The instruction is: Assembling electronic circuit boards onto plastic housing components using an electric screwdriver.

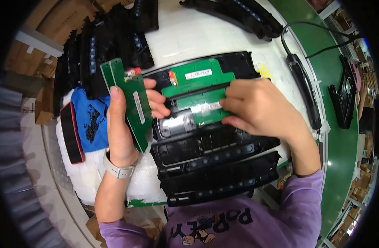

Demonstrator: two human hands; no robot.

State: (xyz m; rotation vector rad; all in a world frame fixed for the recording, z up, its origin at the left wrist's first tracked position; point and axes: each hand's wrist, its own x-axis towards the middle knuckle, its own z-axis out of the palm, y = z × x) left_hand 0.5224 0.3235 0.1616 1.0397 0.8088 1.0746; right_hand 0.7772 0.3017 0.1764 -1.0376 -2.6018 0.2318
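Upright in my left hand [121, 136] is a green circuit board [136, 93], gripped between thumb and fingers; I cannot tell if it is one board or two together. My right hand [261, 107] is closed, fingertips and thumb pinched at the right part of another green board [185, 102], covering that end. This second board lies in a black plastic housing, next to a silvery metal piece [177, 126]. Just beyond it, a further housing bears a green board [216, 72] with a white label. Nearer me lie two black housings [214, 186] with rows of round studs.
At left, small black pieces [92, 126] lie on a blue cloth [78, 103] beside a red-edged phone [72, 134]. Black housings [115, 37] pile up far left; others [239, 18] lie far right. A corded black electric screwdriver [305, 89] lies at the right, near the green tabletop [336, 165].
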